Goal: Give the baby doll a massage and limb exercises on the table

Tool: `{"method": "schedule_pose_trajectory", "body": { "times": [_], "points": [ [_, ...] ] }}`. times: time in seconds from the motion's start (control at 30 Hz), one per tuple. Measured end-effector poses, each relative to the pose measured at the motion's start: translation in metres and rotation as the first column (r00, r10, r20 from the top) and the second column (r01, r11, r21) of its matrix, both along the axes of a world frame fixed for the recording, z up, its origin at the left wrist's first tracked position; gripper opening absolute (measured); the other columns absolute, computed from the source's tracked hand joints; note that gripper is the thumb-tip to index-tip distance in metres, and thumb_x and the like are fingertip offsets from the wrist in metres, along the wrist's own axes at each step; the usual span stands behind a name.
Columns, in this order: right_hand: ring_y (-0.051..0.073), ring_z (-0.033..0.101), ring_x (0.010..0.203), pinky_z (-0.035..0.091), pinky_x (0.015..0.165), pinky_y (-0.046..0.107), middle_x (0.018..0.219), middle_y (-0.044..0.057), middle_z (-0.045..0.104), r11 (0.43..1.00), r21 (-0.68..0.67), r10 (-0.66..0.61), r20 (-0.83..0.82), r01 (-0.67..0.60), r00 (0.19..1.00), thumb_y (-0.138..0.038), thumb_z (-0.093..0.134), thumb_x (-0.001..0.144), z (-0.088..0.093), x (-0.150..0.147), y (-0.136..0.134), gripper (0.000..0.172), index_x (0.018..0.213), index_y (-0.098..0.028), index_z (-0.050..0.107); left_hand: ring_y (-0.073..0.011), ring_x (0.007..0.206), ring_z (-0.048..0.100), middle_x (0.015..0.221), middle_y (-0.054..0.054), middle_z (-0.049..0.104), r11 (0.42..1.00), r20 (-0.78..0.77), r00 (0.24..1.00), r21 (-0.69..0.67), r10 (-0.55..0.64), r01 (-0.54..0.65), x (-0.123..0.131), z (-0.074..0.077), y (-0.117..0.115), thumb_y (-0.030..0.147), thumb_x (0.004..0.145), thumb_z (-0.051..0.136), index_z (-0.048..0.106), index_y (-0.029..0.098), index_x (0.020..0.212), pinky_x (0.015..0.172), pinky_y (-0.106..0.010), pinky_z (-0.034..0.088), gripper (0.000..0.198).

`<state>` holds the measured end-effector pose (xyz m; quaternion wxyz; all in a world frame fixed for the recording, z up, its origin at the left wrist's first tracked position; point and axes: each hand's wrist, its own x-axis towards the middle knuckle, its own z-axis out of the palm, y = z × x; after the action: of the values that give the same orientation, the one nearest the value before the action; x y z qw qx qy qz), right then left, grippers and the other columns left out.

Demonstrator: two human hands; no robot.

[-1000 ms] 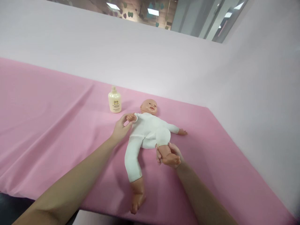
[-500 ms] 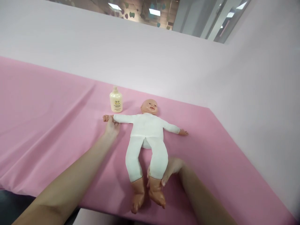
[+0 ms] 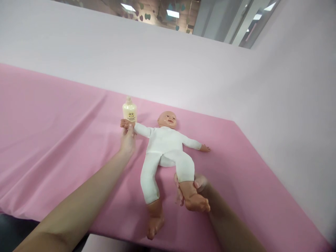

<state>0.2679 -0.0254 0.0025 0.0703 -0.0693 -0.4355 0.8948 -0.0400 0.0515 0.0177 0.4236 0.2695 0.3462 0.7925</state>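
Observation:
A baby doll (image 3: 168, 141) with a white cloth body lies on its back, its head away from me. My left hand (image 3: 128, 140) is closed round the doll's forearm on the left, near the wrist, holding it slightly raised. Round the lower leg on the right, just above the foot, my right hand (image 3: 193, 187) is wrapped; that leg is lifted and bent at the knee. The doll's other leg and other arm rest on the pink sheet. Right behind the held doll hand stands a pale yellow bottle (image 3: 129, 109), its lower part partly hidden.
A pink sheet (image 3: 65, 115) covers the table, with folds at the left. White walls (image 3: 157, 59) rise behind and on the right. Above the back wall is a window (image 3: 157, 15) with ceiling lights beyond. Part of a white object (image 3: 105, 243) shows below the front edge.
My left hand has raised the doll's arm up and a little right, in front of the bottle. My right hand has lifted the doll's leg, bending it and swinging the foot to the right.

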Motion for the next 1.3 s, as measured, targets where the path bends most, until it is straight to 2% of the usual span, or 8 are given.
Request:
{"method": "schedule_pose_trajectory", "body": {
  "times": [0.13, 0.3, 0.57, 0.7, 0.87, 0.97, 1.13, 1.3],
  "points": [
    [0.017, 0.061, 0.062, 0.053, 0.081, 0.041, 0.064, -0.002, 0.059, 0.97, -0.028, -0.241, -0.037, 0.24, 0.97, -0.064, 0.058, 0.08, 0.007, -0.003, 0.005, 0.047, 0.092, -0.019, 0.053, -0.02, 0.125, 0.058, 0.124, -0.006, 0.065, 0.999, -0.125, 0.992, 0.053, -0.001, 0.007, 0.012, 0.011, -0.008, 0.034, 0.083, 0.072, 0.064, 0.025, 0.111, 0.107, -0.034, 0.046, 0.03],
    [0.012, 0.052, 0.06, 0.051, 0.074, 0.03, 0.063, -0.004, 0.053, 0.799, -0.254, -0.58, -0.089, 0.544, 0.81, -0.058, 0.053, 0.084, 0.024, -0.013, 0.005, 0.045, 0.097, -0.016, 0.059, -0.0233, 0.115, 0.062, 0.113, -0.007, 0.069, 0.995, -0.339, 0.937, 0.031, -0.079, 0.095, 0.028, 0.01, -0.019, 0.025, 0.073, 0.077, 0.066, 0.021, 0.102, 0.104, -0.039, 0.046, 0.032],
    [0.012, 0.052, 0.061, 0.048, 0.066, 0.026, 0.065, -0.001, 0.056, 0.74, -0.277, -0.62, 0.073, 0.613, 0.781, -0.053, 0.052, 0.087, 0.023, -0.019, 0.004, 0.043, 0.096, -0.012, 0.064, -0.0247, 0.125, 0.057, 0.125, -0.006, 0.067, 0.934, -0.767, 0.587, -0.045, -0.26, 0.355, 0.039, -0.003, -0.028, 0.025, 0.075, 0.072, 0.068, 0.023, 0.111, 0.112, -0.044, 0.039, 0.036],
    [0.013, 0.052, 0.061, 0.047, 0.066, 0.028, 0.066, 0.0, 0.057, 0.738, -0.257, -0.627, 0.081, 0.624, 0.775, -0.052, 0.053, 0.087, 0.022, -0.02, 0.003, 0.043, 0.097, -0.011, 0.064, -0.0246, 0.131, 0.053, 0.129, -0.006, 0.066, 0.924, -0.819, 0.511, -0.059, -0.261, 0.378, 0.04, -0.003, -0.03, 0.024, 0.077, 0.068, 0.066, 0.023, 0.116, 0.114, -0.044, 0.037, 0.039],
    [0.013, 0.053, 0.064, 0.049, 0.068, 0.029, 0.068, -0.001, 0.056, 0.794, -0.215, -0.583, -0.001, 0.569, 0.813, -0.054, 0.053, 0.086, 0.024, -0.02, 0.0, 0.044, 0.1, -0.013, 0.062, -0.0249, 0.123, 0.058, 0.126, -0.007, 0.067, 0.964, -0.794, 0.575, -0.051, -0.197, 0.259, 0.035, 0.004, -0.032, 0.032, 0.08, 0.071, 0.064, 0.022, 0.118, 0.109, -0.041, 0.042, 0.04],
    [0.015, 0.056, 0.065, 0.051, 0.069, 0.032, 0.071, 0.001, 0.059, 0.847, -0.12, -0.528, -0.069, 0.518, 0.846, -0.056, 0.054, 0.085, 0.021, -0.019, -0.003, 0.048, 0.104, -0.012, 0.061, -0.0233, 0.116, 0.061, 0.12, -0.007, 0.068, 0.988, -0.684, 0.721, 0.009, -0.107, 0.156, 0.031, 0.004, -0.027, 0.033, 0.081, 0.071, 0.063, 0.02, 0.114, 0.106, -0.04, 0.044, 0.036],
    [0.021, 0.067, 0.071, 0.053, 0.07, 0.036, 0.079, 0.008, 0.07, 0.949, 0.005, -0.313, -0.034, 0.314, 0.949, -0.056, 0.066, 0.074, 0.013, -0.012, -0.006, 0.055, 0.105, -0.011, 0.061, -0.0202, 0.121, 0.058, 0.124, -0.006, 0.064, 0.998, -0.327, 0.945, 0.064, 0.018, 0.004, 0.021, 0.003, -0.012, 0.037, 0.087, 0.068, 0.061, 0.023, 0.116, 0.105, -0.033, 0.045, 0.033],
    [0.026, 0.071, 0.081, 0.054, 0.074, 0.036, 0.089, 0.014, 0.074, 0.998, 0.056, -0.015, 0.064, 0.011, 0.998, -0.047, 0.075, 0.066, 0.022, -0.012, -0.011, 0.049, 0.098, -0.011, 0.065, -0.0169, 0.124, 0.057, 0.126, -0.004, 0.063, 0.984, 0.124, 0.99, -0.17, 0.068, -0.046, 0.001, -0.002, 0.005, 0.037, 0.1, 0.049, 0.059, 0.025, 0.108, 0.103, -0.03, 0.048, 0.018]
  ]
}}
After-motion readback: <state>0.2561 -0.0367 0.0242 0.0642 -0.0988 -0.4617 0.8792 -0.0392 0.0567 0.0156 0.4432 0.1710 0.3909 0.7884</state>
